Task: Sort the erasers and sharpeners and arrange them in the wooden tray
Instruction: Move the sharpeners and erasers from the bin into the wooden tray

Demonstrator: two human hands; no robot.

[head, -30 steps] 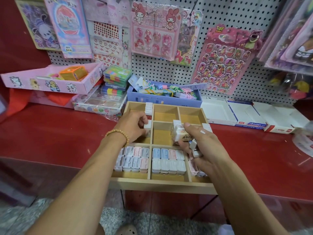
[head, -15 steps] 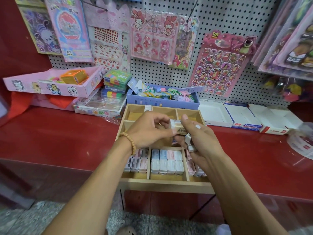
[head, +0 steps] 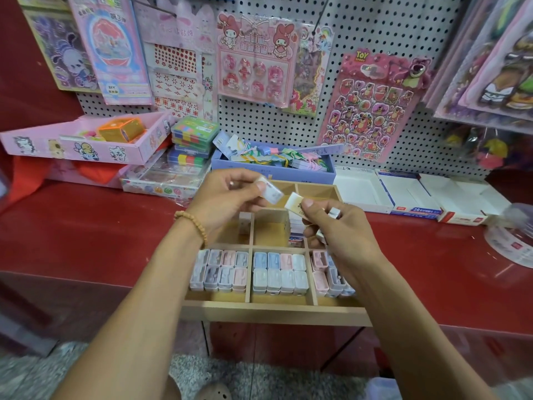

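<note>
So both hands are up over the partitioned light-wood tray (head: 277, 308) right now. The left hand (head: 222, 200) pinches a small white rectangular eraser with a faint printed wrapper (head: 271, 192) between thumb and fingertips. The right hand (head: 343, 235) pinches a cream-coloured block eraser in a printed sleeve (head: 297, 207) under its thumb, and a few more small white pieces look tucked into the same palm, one silvery-white block (head: 334, 212) poking out by the index finger. The two erasers nearly touch, tip to tip, right above the tray's back compartments.

Directly below the grips, the middle row has one small white eraser standing in the left cell (head: 245, 223) and a stack against the right cell's wall (head: 295, 229). Nearest the wrists, the front row is packed with pastel rectangular sharpeners (head: 279, 272).

What I'd worry about: that right hand looks overloaded. Shift the thumb to release one eraser and the loose ones in the palm could spill into the sharpener row or off onto the red counter (head: 86, 235). Also the tray's front edge overhangs the counter, so pressing down there might tip it.
</note>
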